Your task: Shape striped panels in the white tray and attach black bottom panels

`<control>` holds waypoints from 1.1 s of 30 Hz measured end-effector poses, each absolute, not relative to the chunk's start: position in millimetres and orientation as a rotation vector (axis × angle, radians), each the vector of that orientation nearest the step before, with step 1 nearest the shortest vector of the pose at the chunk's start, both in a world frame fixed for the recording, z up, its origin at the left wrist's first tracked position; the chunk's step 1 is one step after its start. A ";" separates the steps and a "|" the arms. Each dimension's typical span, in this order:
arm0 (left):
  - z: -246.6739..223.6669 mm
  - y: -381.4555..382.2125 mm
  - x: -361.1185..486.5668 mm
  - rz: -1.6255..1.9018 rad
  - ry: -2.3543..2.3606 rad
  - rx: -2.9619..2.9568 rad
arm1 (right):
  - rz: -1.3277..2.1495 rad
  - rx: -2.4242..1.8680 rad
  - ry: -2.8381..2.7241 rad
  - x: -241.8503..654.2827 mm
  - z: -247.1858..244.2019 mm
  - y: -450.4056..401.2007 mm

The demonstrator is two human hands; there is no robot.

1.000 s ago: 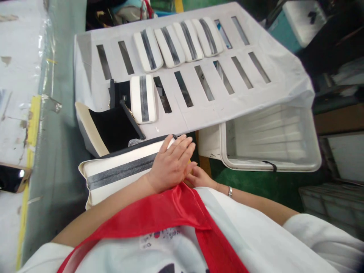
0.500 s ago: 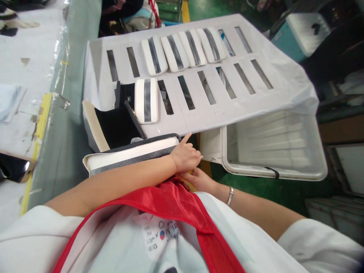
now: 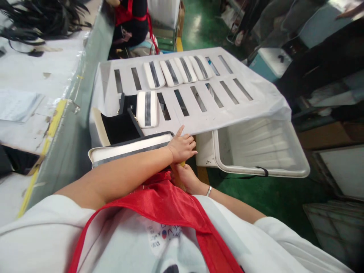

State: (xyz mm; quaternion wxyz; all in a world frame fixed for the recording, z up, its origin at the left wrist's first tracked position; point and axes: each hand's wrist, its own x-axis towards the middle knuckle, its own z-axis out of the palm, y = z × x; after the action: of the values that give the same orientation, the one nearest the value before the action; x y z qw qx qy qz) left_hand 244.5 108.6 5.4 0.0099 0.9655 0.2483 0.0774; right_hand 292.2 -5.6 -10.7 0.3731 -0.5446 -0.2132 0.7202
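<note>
My left hand (image 3: 183,147) reaches across my body with its fingers spread, and nothing shows in them. Just below it, my right hand (image 3: 188,179) is closed around a yellow-brown object (image 3: 178,177), mostly hidden by the fingers and the red apron (image 3: 170,201). Under my left forearm stands a white padded piece with a grey stripe (image 3: 136,147), close to the left hand. Behind it rests an open black-lined case (image 3: 121,123) with a cream outer side. Beside that case lies a white pad with a dark grey stripe (image 3: 147,110).
Several more striped pads (image 3: 170,72) lie in a row on the slotted white board (image 3: 196,123). A translucent plastic bin (image 3: 256,148) sits under its right side. On the left runs a worktable (image 3: 57,76) with black strips (image 3: 51,17). Another person (image 3: 131,26) is at the back.
The camera view has shifted, so the board appears lower and smaller. My left hand's fingers have spread apart. More of the yellow-brown object shows in my right hand.
</note>
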 end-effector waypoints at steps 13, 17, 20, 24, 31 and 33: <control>4.2 34.2 137.3 0.538 0.969 2.895 | 1.223 -1.113 -0.637 334.2 47.3 50.3; 0.8 27.3 147.1 0.547 0.966 2.887 | 1.197 -1.131 -0.589 297.2 19.8 64.2; 1.5 29.3 147.0 0.527 0.941 2.946 | 1.173 -1.184 -0.584 291.7 8.2 69.1; -2.5 30.1 148.6 0.510 0.968 3.040 | 1.128 -1.238 -0.644 293.0 1.7 71.8; -0.6 27.9 144.5 0.547 0.990 2.998 | 1.239 -1.215 -0.631 299.1 15.0 88.8; -1.6 28.1 141.0 0.555 1.002 3.012 | 1.181 -1.182 -0.574 298.4 18.7 103.0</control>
State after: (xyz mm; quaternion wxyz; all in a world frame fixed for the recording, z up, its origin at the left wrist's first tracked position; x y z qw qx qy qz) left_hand 141.0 28.1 -1.6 -0.0405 0.9339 0.3107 0.1722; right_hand 298.4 103.0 18.7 0.6346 -0.5169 -0.2512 0.5167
